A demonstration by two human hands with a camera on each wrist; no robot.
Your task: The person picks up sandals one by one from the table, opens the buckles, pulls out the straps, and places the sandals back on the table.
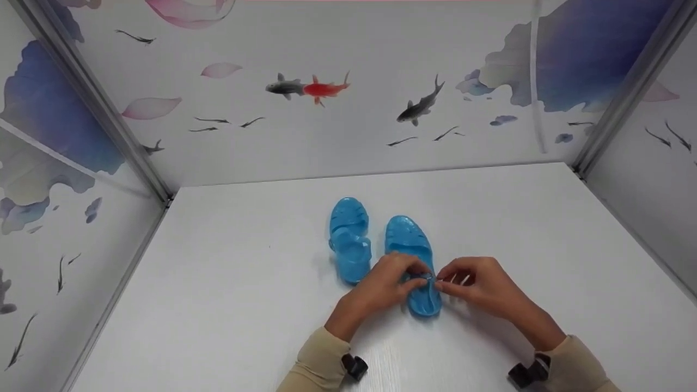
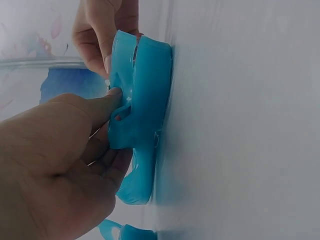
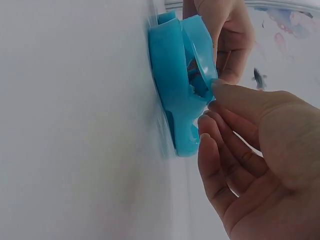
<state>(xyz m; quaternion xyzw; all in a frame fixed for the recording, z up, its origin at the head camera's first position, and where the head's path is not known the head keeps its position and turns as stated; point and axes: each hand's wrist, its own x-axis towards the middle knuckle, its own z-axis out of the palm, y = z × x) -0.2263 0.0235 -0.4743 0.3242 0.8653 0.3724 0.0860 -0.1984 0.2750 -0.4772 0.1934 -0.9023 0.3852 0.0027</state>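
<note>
Two blue translucent sandals lie on the white table, toes pointing away. Over the right sandal [image 1: 405,234], the left hand [image 1: 384,280] pinches the strap near the ankle opening from the left side. The right hand [image 1: 482,283] pinches the strap's end at the sandal's right edge with thumb and index finger. In the left wrist view the left thumb presses the strap of the sandal [image 2: 150,75]. The right wrist view shows the right thumb and fingertips on the strap [image 3: 200,47]. The buckle itself is mostly hidden by fingers. The left sandal [image 1: 349,218] touches neither hand clearly.
A white table [image 1: 228,283] carries both sandals. Behind it stands a white panel [image 1: 337,141] printed with fish and petals, with more printed panels at the left and right sides. Metal corner posts join the panels. Dark devices sit on both wrists.
</note>
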